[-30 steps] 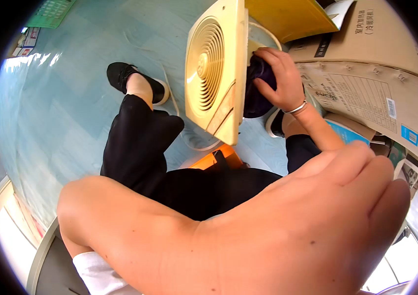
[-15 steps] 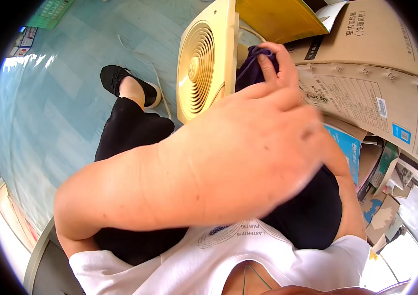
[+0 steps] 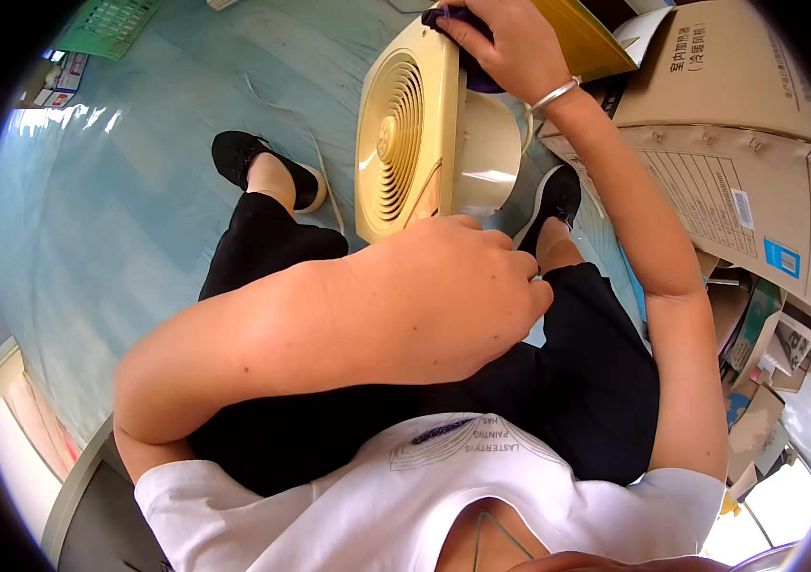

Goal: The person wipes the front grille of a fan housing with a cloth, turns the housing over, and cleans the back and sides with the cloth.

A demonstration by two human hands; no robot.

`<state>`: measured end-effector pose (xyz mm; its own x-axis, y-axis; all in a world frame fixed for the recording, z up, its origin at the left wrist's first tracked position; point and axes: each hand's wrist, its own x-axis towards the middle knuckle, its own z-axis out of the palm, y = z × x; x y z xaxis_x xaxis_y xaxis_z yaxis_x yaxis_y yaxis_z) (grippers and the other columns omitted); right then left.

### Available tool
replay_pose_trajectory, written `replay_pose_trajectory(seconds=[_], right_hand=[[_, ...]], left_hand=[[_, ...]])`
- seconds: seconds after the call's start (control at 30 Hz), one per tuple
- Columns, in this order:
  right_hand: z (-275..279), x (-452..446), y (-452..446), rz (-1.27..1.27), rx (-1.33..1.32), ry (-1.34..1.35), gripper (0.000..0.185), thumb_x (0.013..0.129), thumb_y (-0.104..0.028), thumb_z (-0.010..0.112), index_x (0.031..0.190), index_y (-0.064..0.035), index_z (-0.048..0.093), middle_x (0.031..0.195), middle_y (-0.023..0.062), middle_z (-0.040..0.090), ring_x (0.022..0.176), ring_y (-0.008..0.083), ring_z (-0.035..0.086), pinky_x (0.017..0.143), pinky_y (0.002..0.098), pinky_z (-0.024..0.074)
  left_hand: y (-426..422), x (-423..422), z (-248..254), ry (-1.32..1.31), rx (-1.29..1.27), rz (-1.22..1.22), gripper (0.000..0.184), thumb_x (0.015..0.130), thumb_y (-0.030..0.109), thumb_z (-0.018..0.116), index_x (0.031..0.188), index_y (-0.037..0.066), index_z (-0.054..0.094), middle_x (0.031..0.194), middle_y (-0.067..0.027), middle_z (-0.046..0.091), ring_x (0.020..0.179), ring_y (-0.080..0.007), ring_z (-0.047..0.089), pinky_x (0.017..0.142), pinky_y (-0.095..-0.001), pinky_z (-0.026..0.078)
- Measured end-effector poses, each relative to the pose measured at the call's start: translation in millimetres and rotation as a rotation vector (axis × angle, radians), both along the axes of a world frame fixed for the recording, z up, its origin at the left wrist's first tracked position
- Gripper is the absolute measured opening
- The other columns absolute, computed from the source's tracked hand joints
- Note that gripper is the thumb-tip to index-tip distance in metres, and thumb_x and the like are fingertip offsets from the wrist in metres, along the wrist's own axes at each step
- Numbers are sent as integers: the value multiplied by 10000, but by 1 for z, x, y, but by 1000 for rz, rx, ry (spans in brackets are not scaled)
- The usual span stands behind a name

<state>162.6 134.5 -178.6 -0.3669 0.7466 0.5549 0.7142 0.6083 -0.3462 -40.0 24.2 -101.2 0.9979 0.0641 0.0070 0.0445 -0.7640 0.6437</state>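
A yellowed ventilation fan (image 3: 388,138) with a round ringed grille stands on edge on the floor between my feet. Its cream cylindrical housing (image 3: 491,157) sticks out on the right. My right hand (image 3: 510,43), with a silver bangle at the wrist, presses a dark purple cloth (image 3: 472,67) against the fan's far top edge, fingers closed on it. Nearer to me, my left hand (image 3: 453,300) shows its back, fingers curled under. It overlaps the fan's near end in view; whether it touches the fan, or holds anything, is hidden.
Large cardboard boxes (image 3: 710,181) stand at the right, beside a yellow panel (image 3: 591,43). A thin cord (image 3: 315,157) lies on the blue floor (image 3: 139,210). A green basket (image 3: 110,24) is at the far left. My black shoes (image 3: 558,200) flank the fan.
My right hand has carried the cloth up and left to the fan's far edge. My left hand has drawn back leftward, uncovering the fan's housing and my right shoe.
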Motion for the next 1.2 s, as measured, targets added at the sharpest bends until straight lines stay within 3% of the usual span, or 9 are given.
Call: replay_pose_trajectory(seconds=[0.17, 0.27, 0.4, 0.53, 0.6, 0.7, 0.87, 1.03, 1.2], right_hand=[[-15, 2, 8, -60, 61, -80, 182, 891, -211, 671, 1011, -77, 649, 929, 96, 634, 877, 311, 603, 772, 382, 480], [-18, -14, -62, 11, 23, -60, 207, 847, -163, 704, 1026, -89, 632, 890, 93, 601, 821, 318, 576, 714, 402, 476], [-23, -23, -151, 252, -146, 70, 194, 804, -153, 705, 979, -101, 640, 885, 28, 580, 754, 247, 542, 641, 340, 503], [-10, -7, -142, 387, -273, 68, 171, 832, -184, 685, 963, -76, 661, 870, 49, 603, 782, 259, 582, 678, 334, 514], [-5, 1, -139, 244, -580, 271, 174, 858, -178, 662, 985, -60, 655, 888, 81, 636, 815, 287, 615, 707, 355, 514], [-12, 16, -133, 29, -524, 342, 203, 891, -203, 658, 1026, -52, 654, 943, 108, 660, 874, 290, 646, 763, 349, 507], [-12, 22, -104, -191, -430, 507, 278, 917, -224, 675, 1096, -18, 625, 996, 120, 653, 907, 259, 638, 833, 327, 497], [-31, 18, -71, -208, -91, 247, 290, 869, -232, 713, 1083, -49, 641, 996, 124, 626, 929, 312, 615, 819, 372, 491], [-86, 17, -81, -208, -167, 155, 228, 914, -213, 602, 1063, -48, 650, 1034, 141, 626, 958, 361, 590, 866, 411, 478]], left_hand=[[5, 0, 2, 78, -9, -6, 171, 910, 189, 626, 960, 26, 609, 906, -93, 628, 904, -284, 630, 840, -398, 514], [9, -3, -2, 105, -19, 0, 180, 922, 201, 612, 967, 27, 610, 914, -98, 626, 913, -288, 627, 842, -400, 511], [10, 0, -1, 75, -115, -6, 159, 931, 205, 593, 944, 49, 621, 900, -96, 630, 848, -298, 632, 760, -408, 522], [13, 0, 13, 35, -278, 38, 118, 925, 177, 600, 917, 63, 631, 881, -94, 660, 752, -313, 640, 660, -416, 519], [26, -2, 1, -29, -271, 132, 103, 922, 160, 608, 917, 60, 632, 871, -97, 664, 745, -316, 641, 654, -414, 515], [35, -5, -13, -227, -230, 319, 78, 915, 118, 620, 917, 40, 624, 850, -107, 660, 756, -318, 637, 656, -396, 504], [53, -13, -30, 110, -85, 391, 95, 924, 121, 613, 971, 38, 621, 902, -108, 668, 816, -308, 633, 684, -390, 501], [63, -14, -39, 142, -188, 447, 107, 949, 118, 586, 1021, 40, 602, 896, -113, 673, 822, -296, 658, 713, -385, 508], [69, -17, -49, 166, -133, 543, 198, 952, 102, 578, 1149, 86, 563, 820, -77, 665, 779, -249, 664, 703, -354, 502]])
